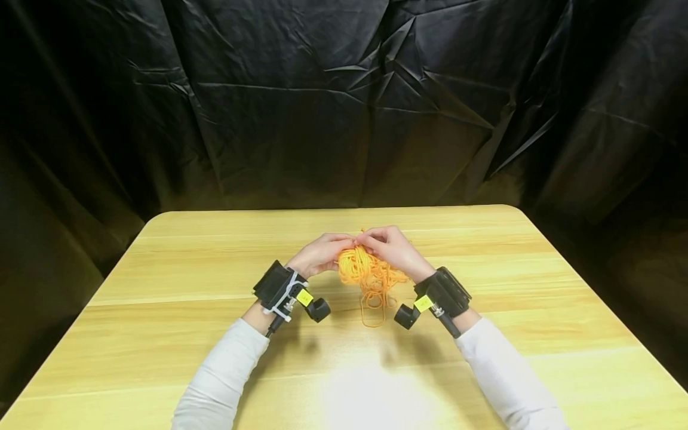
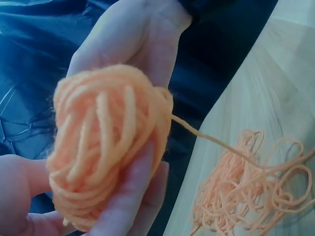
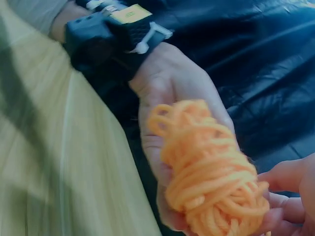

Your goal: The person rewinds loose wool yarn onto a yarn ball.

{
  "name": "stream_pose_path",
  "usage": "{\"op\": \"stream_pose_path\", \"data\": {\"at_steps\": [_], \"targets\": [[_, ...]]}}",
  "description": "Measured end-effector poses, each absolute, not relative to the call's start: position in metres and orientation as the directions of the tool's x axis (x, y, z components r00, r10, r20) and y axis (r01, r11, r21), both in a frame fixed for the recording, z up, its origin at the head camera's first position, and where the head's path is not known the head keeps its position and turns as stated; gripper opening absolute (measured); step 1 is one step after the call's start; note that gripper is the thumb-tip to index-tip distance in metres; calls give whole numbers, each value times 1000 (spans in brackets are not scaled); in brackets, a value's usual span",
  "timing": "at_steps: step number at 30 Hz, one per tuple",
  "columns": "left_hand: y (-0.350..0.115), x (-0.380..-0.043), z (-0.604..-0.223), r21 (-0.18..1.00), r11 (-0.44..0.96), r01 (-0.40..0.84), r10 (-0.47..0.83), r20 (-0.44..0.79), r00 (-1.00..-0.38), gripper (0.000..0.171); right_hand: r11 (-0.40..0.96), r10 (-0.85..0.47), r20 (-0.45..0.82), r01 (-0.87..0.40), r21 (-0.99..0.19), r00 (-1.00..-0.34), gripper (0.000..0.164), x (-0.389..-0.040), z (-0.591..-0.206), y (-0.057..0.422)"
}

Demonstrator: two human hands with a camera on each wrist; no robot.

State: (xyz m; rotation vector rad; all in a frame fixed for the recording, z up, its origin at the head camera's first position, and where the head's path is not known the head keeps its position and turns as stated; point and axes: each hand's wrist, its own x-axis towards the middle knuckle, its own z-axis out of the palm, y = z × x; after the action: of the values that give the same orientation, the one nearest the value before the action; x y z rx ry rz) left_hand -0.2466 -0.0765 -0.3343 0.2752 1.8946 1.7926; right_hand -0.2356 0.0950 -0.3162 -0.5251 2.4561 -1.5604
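Observation:
Orange yarn wound into an oblong ball (image 1: 353,267) hangs above the table between the two hands. My left hand (image 1: 321,254) grips the ball from its left side; in the right wrist view that hand (image 3: 172,81) lies behind the yarn ball (image 3: 211,167). At the ball's top end, the bent fingers of my right hand (image 1: 392,246) pinch the yarn. Their exact hold is partly hidden. In the left wrist view, one strand runs from the ball (image 2: 108,118) to a loose tangle of yarn (image 2: 236,191) on the table.
The wooden table (image 1: 161,286) has rounded far corners. Behind it and at its sides hangs a wrinkled black curtain (image 1: 290,137). Each wrist carries a black strap with a small camera (image 1: 318,309) jutting inward, close to the hanging yarn.

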Motion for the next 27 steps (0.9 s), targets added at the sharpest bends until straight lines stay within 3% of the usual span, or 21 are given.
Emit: {"op": "stream_pose_path", "data": {"at_steps": [14,27], "targets": [[-80,-247,-333,975,38,-218,469,-210,-858,41,457,-464,130,-362,-812,-877,22,-232,-315,99],[-78,-246,-333,973,-31,-227,390,-198,-899,34,519,-527,315,-593,-616,-789,19,-219,-309,97]]}}
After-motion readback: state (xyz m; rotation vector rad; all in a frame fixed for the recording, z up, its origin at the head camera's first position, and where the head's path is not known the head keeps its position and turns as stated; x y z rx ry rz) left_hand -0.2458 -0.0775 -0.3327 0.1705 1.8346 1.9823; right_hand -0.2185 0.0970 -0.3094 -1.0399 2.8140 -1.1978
